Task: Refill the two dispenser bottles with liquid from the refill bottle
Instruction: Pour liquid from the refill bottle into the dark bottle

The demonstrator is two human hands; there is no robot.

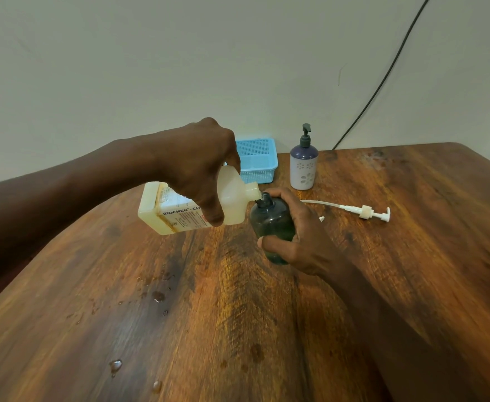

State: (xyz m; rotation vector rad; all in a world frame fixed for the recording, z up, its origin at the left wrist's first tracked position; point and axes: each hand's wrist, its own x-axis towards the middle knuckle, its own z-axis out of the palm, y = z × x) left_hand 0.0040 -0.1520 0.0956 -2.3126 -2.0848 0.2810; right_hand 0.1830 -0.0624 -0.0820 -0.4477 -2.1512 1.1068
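Head view looked down over both forearms onto a wooden table; the left hand reached in from above, its fingers and thumb curled round the refill bottle, a pale squarish container with a printed label, holding it in the air tipped almost flat on its side; the bottle's threaded neck pointed toward the right hand and touched the open mouth of the dark dispenser bottle; that hand wrapped the dark bottle from its right side, thumb across the front low down and a finger hooked over the shoulder near the mouth; the dark bottle leaned a little toward the left hand, and whether its base rested on the table I could not tell, since the palm hid it; beyond the right hand, upright and apart from both hands, stood the white dispenser bottle, purple at the shoulder, with flower marks and a dark pump on top; to the right of the right hand a white pump with its long tube lay flat on the table; just beyond the left hand, partly hidden by its knuckles, sat a blue basket near the wall; a black cable ran down the wall behind the white dispenser bottle; a few droplets lay on the table nearer than the left hand.
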